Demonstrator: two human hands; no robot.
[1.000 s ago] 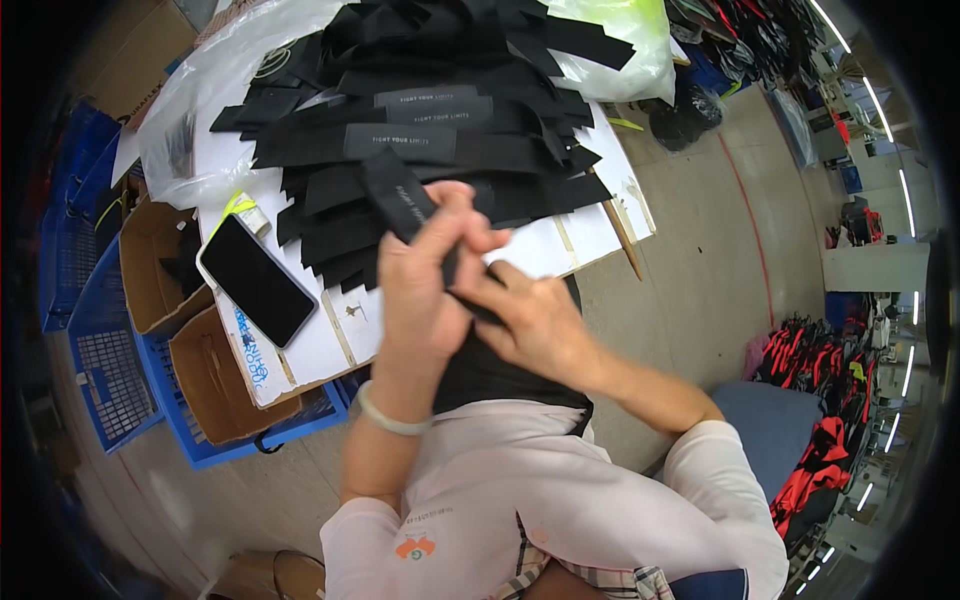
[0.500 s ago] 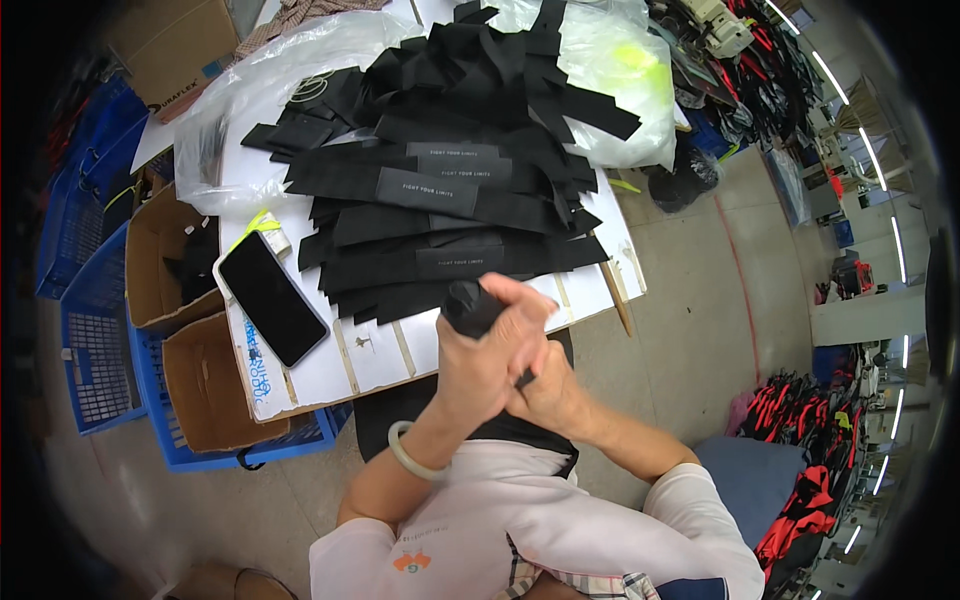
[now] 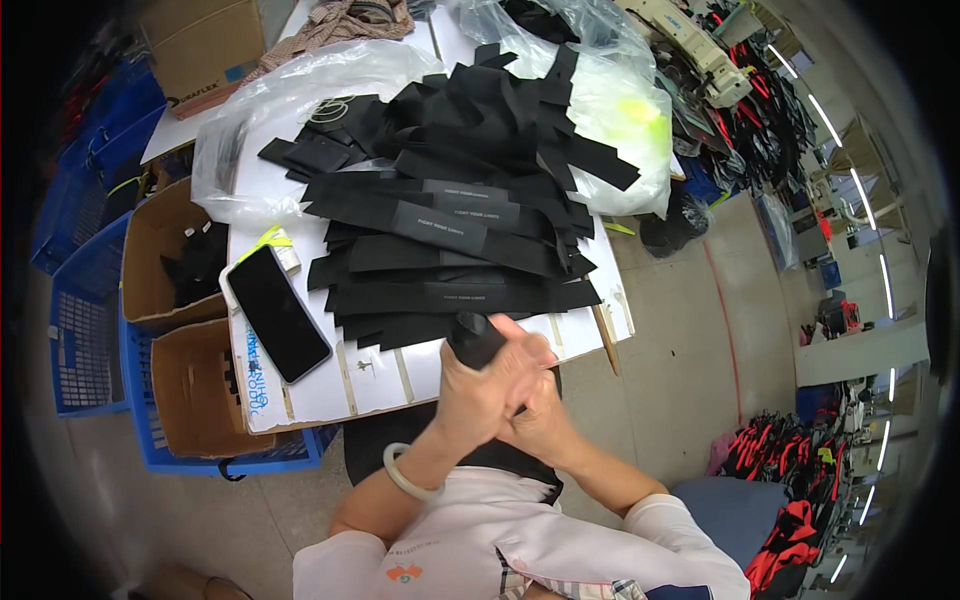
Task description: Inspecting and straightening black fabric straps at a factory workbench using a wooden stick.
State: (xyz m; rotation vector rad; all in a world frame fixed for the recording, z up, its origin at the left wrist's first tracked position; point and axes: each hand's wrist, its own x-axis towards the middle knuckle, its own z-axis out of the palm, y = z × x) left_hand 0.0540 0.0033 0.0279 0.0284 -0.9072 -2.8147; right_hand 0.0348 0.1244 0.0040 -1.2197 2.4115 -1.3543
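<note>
Holding: left hand (image 3: 490,385) and right hand (image 3: 540,420) pressed together around a rolled black strap (image 3: 474,338), fingers curled tight on it
Strap axis: runs from the palms up and slightly left; its rounded end points toward the pile
Strap place: at the near table (image 3: 380,380) edge, just below the pile of black straps (image 3: 450,240)
Left of hands: black phone (image 3: 277,312) flat on the table
Left wrist: pale bangle (image 3: 405,478)
</note>
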